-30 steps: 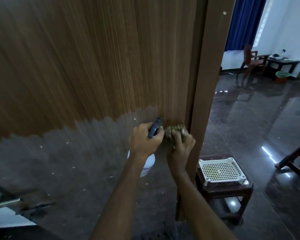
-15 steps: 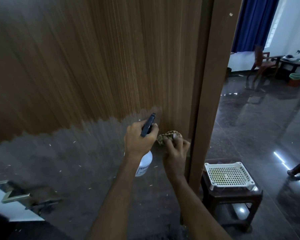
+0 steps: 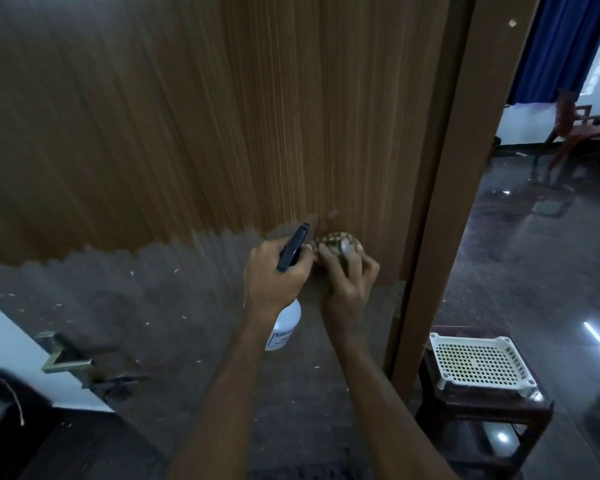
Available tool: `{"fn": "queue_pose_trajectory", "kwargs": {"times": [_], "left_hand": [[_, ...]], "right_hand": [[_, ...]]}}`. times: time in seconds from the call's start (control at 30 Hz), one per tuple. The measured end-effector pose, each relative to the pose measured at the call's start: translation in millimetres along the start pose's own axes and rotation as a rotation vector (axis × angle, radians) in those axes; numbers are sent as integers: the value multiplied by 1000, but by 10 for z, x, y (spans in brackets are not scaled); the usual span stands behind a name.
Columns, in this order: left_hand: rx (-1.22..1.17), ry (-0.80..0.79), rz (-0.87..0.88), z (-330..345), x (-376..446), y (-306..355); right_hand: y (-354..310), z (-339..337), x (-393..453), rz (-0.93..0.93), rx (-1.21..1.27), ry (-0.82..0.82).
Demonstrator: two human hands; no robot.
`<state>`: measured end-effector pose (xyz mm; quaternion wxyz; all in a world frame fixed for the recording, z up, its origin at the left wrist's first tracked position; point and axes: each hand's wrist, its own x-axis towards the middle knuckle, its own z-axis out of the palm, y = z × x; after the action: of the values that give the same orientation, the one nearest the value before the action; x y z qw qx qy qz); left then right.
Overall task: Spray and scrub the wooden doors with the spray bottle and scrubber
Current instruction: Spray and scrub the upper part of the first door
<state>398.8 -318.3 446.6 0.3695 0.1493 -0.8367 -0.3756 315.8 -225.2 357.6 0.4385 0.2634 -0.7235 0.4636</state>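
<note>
**Hands at the wooden door: bottle gripped, scrubber pressed**

The left hand [image 3: 274,275], forearm raised, curls around the neck of the spray bottle [image 3: 284,327], whose black nozzle points up at the wooden door [image 3: 187,133]. The right hand [image 3: 349,282], just beside it, clasps the scrubber [image 3: 333,239] against the door, near the hinge-side door frame [image 3: 465,168], fingers bent over it.

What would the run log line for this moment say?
step: scrubbing | left hand: holds spray bottle | right hand: presses scrubber on wooden door | near hinge edge
</note>
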Motion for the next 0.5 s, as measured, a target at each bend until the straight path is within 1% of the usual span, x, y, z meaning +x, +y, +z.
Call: {"fn": "queue_pose_trajectory", "kwargs": {"times": [0.07, 0.13, 0.17, 0.23, 0.3, 0.33, 0.37, 0.5], "left_hand": [[7, 32, -12, -44, -8, -10], [10, 57, -18, -82, -16, -17], [10, 60, -21, -100, -24, -26], [14, 58, -23, -133, -37, -44], [13, 52, -29, -160, -40, -58], [8, 53, -32, -179, -43, -64], [8, 57, -34, -199, -48, -72], [12, 90, -42, -282, -48, -107]], "right_hand": [[-199, 6, 390, -1, 8, 97], [-286, 46, 543, -4, -3, 117], [-273, 80, 465, -19, -20, 110], [-161, 149, 94, -84, -41, 53], [-30, 171, -292, -144, -56, -53], [1, 167, -370, -152, -49, -94], [-20, 156, -349, -151, -33, -102], [-419, 115, 281, -117, 26, 39]]}}
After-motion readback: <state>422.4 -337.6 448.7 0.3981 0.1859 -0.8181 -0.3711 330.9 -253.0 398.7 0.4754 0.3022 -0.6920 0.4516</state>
